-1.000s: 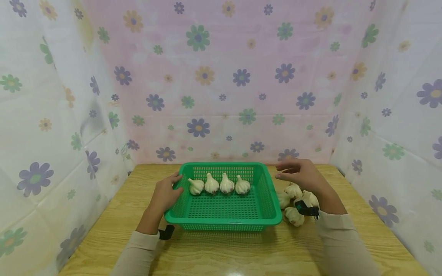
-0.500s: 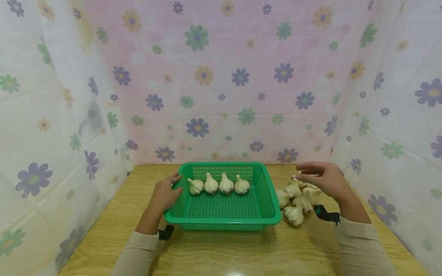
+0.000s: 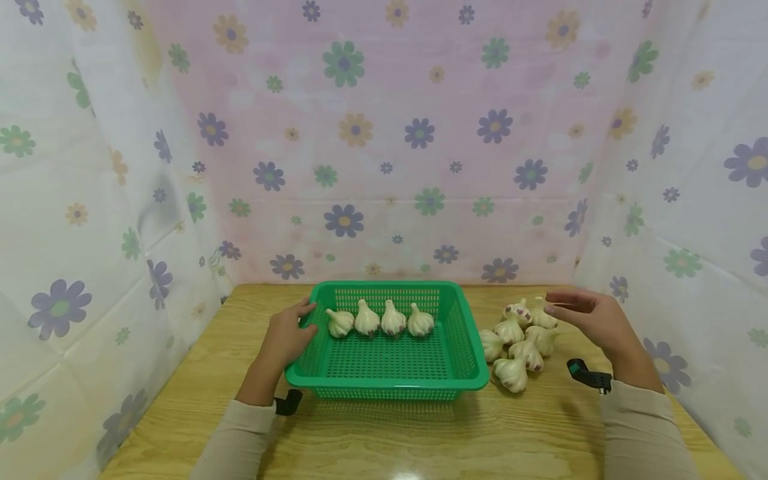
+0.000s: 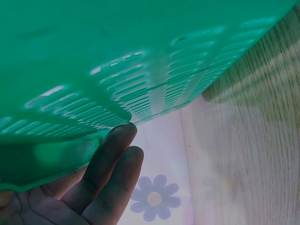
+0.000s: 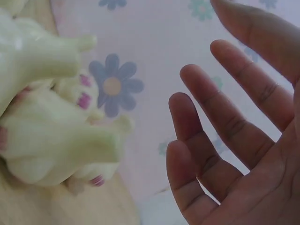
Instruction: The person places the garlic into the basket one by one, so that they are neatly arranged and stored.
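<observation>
In the head view, a green plastic basket (image 3: 384, 385) sits on the table with several garlic bulbs (image 3: 368, 319) in a row along its far side. My left hand (image 3: 287, 337) holds the basket's left rim, thumb over it; the left wrist view shows fingers (image 4: 123, 168) against the outer slotted wall. To the basket's right lies a heap of garlic bulbs (image 3: 525, 352). My right hand (image 3: 597, 321) hovers at the heap's right side, fingers spread and relaxed with nothing in them. In the right wrist view a gap separates the fingers from the garlic bulbs (image 5: 47, 140).
The wood-grain table (image 3: 384, 440) is enclosed at the back and both sides by flower-patterned cloth (image 3: 384, 147). A black wrist camera (image 3: 289, 403) shows under the left wrist, another wrist camera (image 3: 588, 377) under the right.
My right hand has moved right, from beside the basket's right rim, over the heap, to its far right side, uncovering the bulbs. My left hand and the basket have stayed put.
</observation>
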